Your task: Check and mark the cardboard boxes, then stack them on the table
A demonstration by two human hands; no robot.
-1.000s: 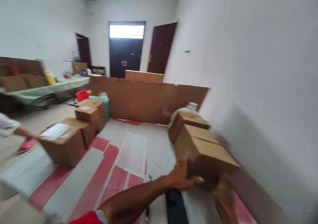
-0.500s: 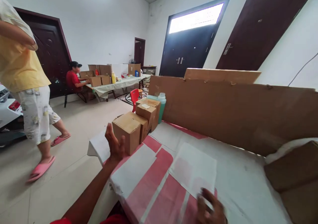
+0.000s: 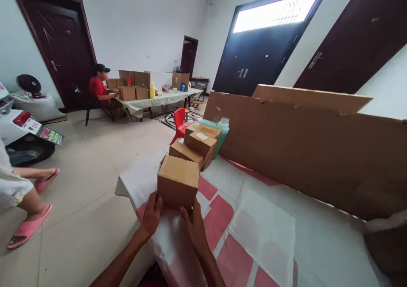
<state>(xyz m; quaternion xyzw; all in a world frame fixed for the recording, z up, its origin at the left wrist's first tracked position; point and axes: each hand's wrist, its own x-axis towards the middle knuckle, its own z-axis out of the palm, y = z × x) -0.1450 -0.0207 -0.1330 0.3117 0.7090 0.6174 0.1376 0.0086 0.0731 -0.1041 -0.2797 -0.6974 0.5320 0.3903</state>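
A brown cardboard box (image 3: 178, 181) is gripped between my two hands over the near left part of the covered table. My left hand (image 3: 151, 215) presses on its left side, and my right hand (image 3: 193, 223) wraps round its lower right corner. Just beyond it stand more small cardboard boxes (image 3: 186, 153), with a bottle of green liquid (image 3: 222, 135) behind them. A thin white sheet (image 3: 263, 225) lies flat on the red and white tablecloth (image 3: 229, 253) to the right of my hands.
A long cardboard panel (image 3: 286, 147) stands along the table's far side. A red chair (image 3: 179, 123) is past the boxes. At another table (image 3: 165, 100) a person in red (image 3: 98, 87) sits. Someone in pink slippers (image 3: 32, 227) is at the left, near a scooter (image 3: 28, 130).
Both hands have come together on the nearest box, which has shifted nearer and turned, apart from the others. The view has swung left; the person in pink slippers is now mostly out of frame.
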